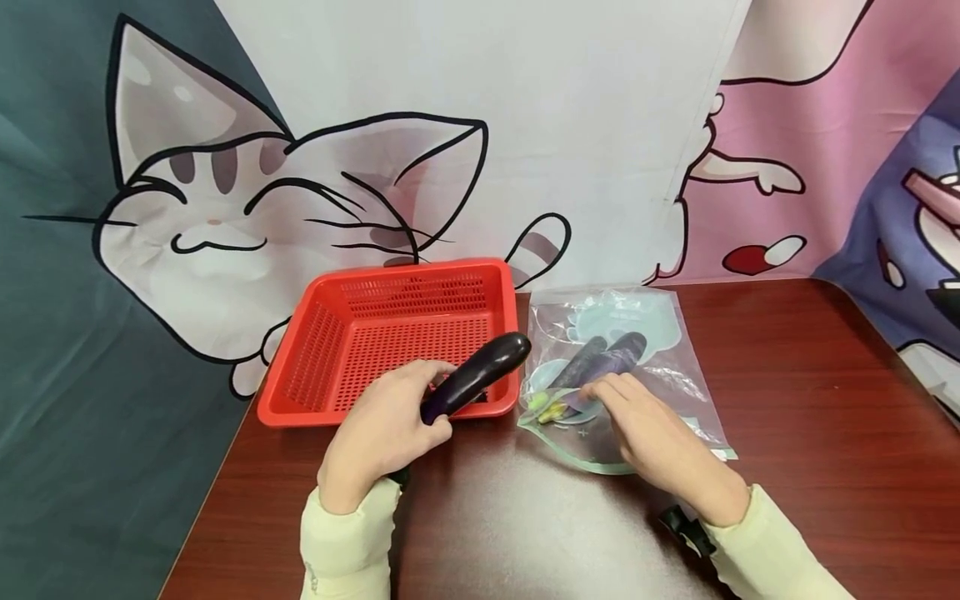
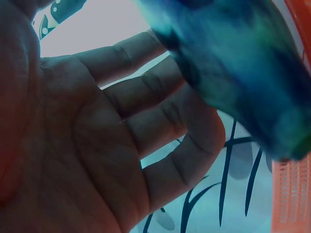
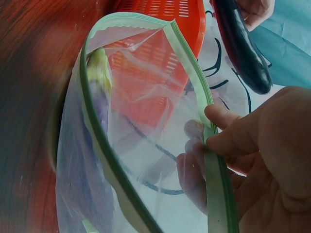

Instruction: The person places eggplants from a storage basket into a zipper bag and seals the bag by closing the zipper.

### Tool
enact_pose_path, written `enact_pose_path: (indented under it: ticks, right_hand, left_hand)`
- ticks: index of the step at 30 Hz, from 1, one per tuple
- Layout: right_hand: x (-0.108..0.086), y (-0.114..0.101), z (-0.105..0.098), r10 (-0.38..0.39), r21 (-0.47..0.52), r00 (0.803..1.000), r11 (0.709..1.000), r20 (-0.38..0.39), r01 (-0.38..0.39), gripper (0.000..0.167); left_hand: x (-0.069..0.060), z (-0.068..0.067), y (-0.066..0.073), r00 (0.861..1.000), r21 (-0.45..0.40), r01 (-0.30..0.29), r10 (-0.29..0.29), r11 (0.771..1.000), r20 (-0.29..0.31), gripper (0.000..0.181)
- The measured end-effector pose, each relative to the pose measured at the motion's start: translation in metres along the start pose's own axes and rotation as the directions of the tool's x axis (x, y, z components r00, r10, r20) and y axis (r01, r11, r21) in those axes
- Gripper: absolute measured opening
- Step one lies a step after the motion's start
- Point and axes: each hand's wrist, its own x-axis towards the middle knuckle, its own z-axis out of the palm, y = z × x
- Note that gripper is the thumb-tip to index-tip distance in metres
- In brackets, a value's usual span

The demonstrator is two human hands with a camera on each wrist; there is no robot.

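The left hand (image 1: 386, 421) had a grip on a dark, glossy eggplant (image 1: 480, 375), holding it near one end between thumb and fingers. The eggplant slanted up and to the right, its rounded end over the right side of a red basket (image 1: 300, 415).

The right hand's (image 1: 660, 433) grip was narrow, thumb and fingertips pinching the green edge of a clear plastic bag (image 1: 678, 392), whose mouth gaped. Two more eggplants (image 1: 618, 358) lay side by side inside the bag, their yellow-green stem ends toward the opening.

The bag lay on the reddish-brown desk (image 1: 825, 400), just right of the basket. Behind stood a cloth (image 1: 600, 108) printed with a smiling cat (image 1: 202, 225). Pale sleeves (image 1: 345, 533) covered both forearms.
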Motion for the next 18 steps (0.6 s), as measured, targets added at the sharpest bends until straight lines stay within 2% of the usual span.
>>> enact_pose_path:
  ticks: [8, 18]
  right_hand:
    - [0.001, 0.001, -0.001, 0.001, 0.010, 1.000, 1.000, -0.007, -0.001, 0.044]
    - [0.001, 0.001, 0.000, 0.000, 0.005, 0.999, 1.000, -0.037, 0.000, 0.040]
  left_hand:
    - [0.001, 0.008, 0.008, 0.999, 0.022, -0.048, 0.048, 0.999, 0.012, 0.048]
    - [0.000, 0.011, 0.017, 0.996, 0.024, -0.082, 0.081, 0.996, 0.041, 0.047]
